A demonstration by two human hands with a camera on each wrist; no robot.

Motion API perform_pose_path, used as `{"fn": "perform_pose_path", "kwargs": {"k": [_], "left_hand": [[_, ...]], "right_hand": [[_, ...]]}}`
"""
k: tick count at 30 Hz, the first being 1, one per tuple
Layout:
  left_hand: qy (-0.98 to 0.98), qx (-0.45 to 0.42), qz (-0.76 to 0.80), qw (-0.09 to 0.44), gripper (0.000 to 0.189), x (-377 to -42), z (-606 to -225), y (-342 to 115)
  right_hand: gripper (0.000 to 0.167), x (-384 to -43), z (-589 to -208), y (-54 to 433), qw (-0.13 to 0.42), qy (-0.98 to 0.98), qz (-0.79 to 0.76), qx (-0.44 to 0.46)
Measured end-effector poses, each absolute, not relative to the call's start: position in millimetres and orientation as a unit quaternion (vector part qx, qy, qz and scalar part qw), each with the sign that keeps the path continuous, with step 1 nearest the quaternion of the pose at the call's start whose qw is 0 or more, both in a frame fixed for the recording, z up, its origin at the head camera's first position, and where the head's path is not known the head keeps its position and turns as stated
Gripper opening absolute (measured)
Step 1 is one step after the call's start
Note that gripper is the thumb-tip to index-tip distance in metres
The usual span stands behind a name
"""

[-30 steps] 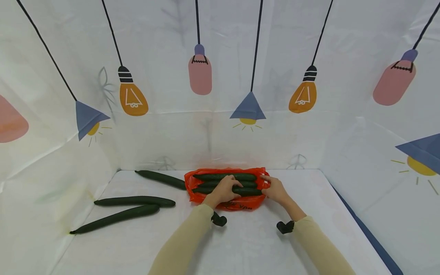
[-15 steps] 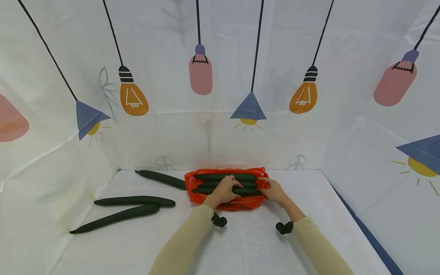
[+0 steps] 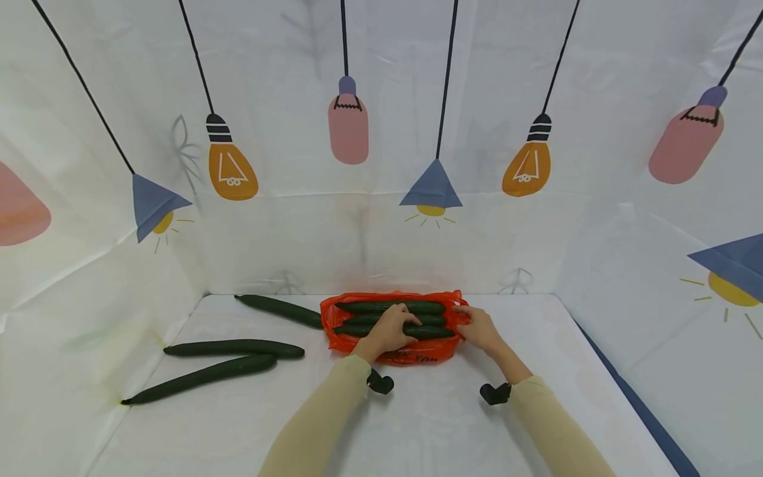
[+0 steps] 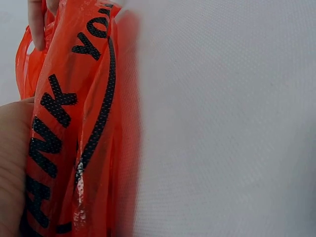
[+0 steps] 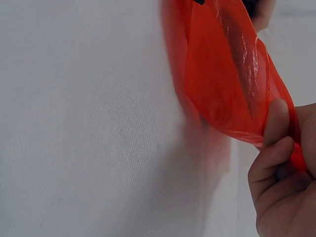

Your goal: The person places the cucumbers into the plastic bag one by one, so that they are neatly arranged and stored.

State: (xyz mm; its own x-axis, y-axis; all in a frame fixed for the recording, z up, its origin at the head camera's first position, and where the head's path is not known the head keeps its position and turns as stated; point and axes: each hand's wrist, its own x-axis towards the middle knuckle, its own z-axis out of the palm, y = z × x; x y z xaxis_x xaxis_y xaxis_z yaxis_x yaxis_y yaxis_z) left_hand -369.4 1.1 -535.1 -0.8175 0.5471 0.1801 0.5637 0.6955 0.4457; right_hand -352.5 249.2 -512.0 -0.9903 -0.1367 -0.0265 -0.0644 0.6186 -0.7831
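Note:
Dark green cucumbers (image 3: 369,307) lie side by side in a red plastic bag (image 3: 411,358) at the back of the table. My left hand (image 3: 387,331) reaches over them, its fingers and thumb curled round the front cucumber (image 3: 432,332). In the left wrist view the bag's printed side (image 4: 74,123) stands beside that hand (image 4: 12,163). At the bag's right end, my right hand (image 3: 479,331) pinches the plastic. The right wrist view has this hand (image 5: 284,182) gripping a bunched part of the bag (image 5: 222,79), thumb and fingers curled in.
Two loose cucumbers, an upper one (image 3: 234,348) and a lower one (image 3: 203,379), lie at the left of the white table (image 3: 417,430). Another cucumber (image 3: 277,309) lies behind them, one end at the bag. A white printed sheet (image 3: 381,245) rises behind the table.
My right hand shifts slightly left, then back right, and the bag's right edge moves with it. The left hand and the loose cucumbers keep their places.

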Motion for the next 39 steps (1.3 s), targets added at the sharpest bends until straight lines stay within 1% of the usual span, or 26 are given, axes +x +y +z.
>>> {"fn": "perform_pose_path", "kwargs": {"k": [5, 11, 18, 24, 31, 39], "left_hand": [[-0.921, -0.300, -0.246, 0.014, 0.032, -369, -535, 2], [-0.921, -0.301, -0.248, 0.012, 0.031, -371, -535, 0], [-0.910, -0.295, -0.290, -0.013, 0.025, -372, -531, -5], [-0.895, -0.316, -0.316, -0.005, 0.023, -366, -518, -15], [-0.898, -0.302, -0.319, -0.003, 0.023, -351, -499, -55], [-0.893, -0.293, -0.340, 0.038, 0.020, -327, -494, -120]], "right_hand": [[0.047, -351, -513, 250, 0.038, 0.898, -0.434, -0.059], [0.047, -349, -516, 248, 0.014, 0.896, -0.439, -0.067], [0.048, -349, -520, 245, 0.011, 0.900, -0.432, -0.057], [0.048, -346, -519, 246, 0.010, 0.903, -0.428, -0.051], [0.046, -348, -523, 245, 0.001, 0.906, -0.418, -0.061], [0.047, -349, -525, 246, 0.009, 0.909, -0.412, -0.057]]}}
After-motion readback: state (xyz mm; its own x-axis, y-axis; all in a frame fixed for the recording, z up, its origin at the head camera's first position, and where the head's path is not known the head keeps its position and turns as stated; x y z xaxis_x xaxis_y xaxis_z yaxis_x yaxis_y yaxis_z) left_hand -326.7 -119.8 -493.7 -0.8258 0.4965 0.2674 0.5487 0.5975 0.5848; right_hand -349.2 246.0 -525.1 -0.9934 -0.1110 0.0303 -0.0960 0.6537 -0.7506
